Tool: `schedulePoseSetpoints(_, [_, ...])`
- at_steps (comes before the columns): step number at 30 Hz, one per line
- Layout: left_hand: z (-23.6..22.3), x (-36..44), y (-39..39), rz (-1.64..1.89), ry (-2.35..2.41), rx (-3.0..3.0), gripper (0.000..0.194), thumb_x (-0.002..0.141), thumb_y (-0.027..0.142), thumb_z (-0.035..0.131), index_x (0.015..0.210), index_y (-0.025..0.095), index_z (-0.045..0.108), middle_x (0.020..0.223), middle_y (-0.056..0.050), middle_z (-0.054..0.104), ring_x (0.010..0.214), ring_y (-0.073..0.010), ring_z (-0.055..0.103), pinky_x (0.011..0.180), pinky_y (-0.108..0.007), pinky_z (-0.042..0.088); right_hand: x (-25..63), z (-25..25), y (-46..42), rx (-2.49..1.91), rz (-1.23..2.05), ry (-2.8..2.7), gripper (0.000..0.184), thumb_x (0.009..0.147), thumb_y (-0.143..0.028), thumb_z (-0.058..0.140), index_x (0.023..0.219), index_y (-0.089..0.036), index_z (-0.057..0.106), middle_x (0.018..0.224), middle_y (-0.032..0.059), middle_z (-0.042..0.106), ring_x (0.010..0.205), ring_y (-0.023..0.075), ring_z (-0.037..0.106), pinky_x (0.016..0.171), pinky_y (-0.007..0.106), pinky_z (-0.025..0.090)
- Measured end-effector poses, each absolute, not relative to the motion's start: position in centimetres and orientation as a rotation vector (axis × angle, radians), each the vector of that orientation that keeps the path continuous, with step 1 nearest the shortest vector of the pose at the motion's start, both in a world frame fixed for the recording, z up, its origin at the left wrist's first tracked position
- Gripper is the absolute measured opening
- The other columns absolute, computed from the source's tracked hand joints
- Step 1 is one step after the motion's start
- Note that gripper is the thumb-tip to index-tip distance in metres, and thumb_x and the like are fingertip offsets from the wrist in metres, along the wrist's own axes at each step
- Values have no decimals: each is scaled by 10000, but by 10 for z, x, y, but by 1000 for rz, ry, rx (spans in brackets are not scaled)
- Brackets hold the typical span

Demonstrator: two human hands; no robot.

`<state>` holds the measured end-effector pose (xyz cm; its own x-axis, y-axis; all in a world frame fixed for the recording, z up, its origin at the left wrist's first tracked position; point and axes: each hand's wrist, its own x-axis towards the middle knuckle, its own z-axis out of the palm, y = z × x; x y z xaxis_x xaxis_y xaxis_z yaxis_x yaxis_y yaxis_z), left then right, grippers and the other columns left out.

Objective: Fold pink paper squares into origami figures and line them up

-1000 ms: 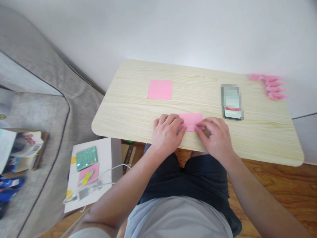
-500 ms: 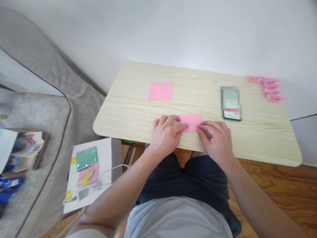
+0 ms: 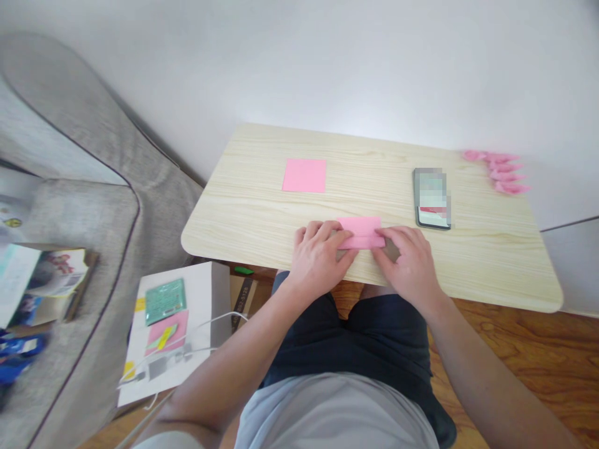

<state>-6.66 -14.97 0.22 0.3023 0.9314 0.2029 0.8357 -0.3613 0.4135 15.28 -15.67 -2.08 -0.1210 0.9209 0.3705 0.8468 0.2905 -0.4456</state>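
A folded sheet of pink paper lies near the front edge of the table, a crease running across it. At its left end, my left hand grips it between thumb and fingers. My right hand pinches the right end, thumb at the near edge and fingertips on top. Both hands rest low on the table, the paper spanning the gap between them. Farther back and to the left lies a flat square of pink paper, apart from both hands.
A phone with a partly blurred screen lies right of my hands. Several folded pink paper pieces sit at the table's far right. Left and lower, a white box bears a green packet and cables. A grey sofa stands left.
My left thumb has come down to the near edge of the paper, which it now pinches. My right fingers have shifted slightly on their end. The camera view has moved a little.
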Motion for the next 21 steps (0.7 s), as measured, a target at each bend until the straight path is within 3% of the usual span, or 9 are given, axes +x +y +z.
schedulePoseSetpoints(2, [3, -65, -150, 610, 1621, 2328, 294, 976, 419, 627, 1242, 337, 722, 1344, -48, 670, 1235, -289, 535, 1035, -474, 388, 155, -18, -152, -1557, 225, -2008, 315, 883, -290, 713, 1195, -250, 721, 1152, 90, 737, 1093, 312, 629, 950, 505, 485])
schedulePoseSetpoints(7, [1, -68, -153, 634, 1562, 2332, 199, 1009, 328, 568, 1059, 332, 760, 1341, 3, 693, 1262, -243, 546, 1084, -445, 377, 161, -10, -153, -1399, 368, -2080, 96, 917, -241, 683, 953, -275, 766, 1034, 42, 760, 1022, 267, 657, 964, 483, 500])
schedulePoseSetpoints(13, [-2, -76, -156, 642, 1480, 2366, 170, 989, 316, 605, 996, 323, 775, 1410, 32, 676, 1342, -233, 528, 1185, -453, 330, 168, -10, -166, -1371, 356, -2164, 110, 939, -345, 710, 1013, -293, 773, 1175, 52, 754, 1133, 293, 648, 997, 524, 485])
schedulePoseSetpoints(21, [-1, -77, -154, 649, 1497, 2324, 199, 1012, 362, 580, 987, 298, 767, 1402, 25, 691, 1347, -237, 542, 1195, -467, 338, 169, -8, -159, -1398, 346, -2133, 124, 983, -343, 659, 986, -259, 750, 1087, 57, 752, 1059, 267, 644, 968, 486, 488])
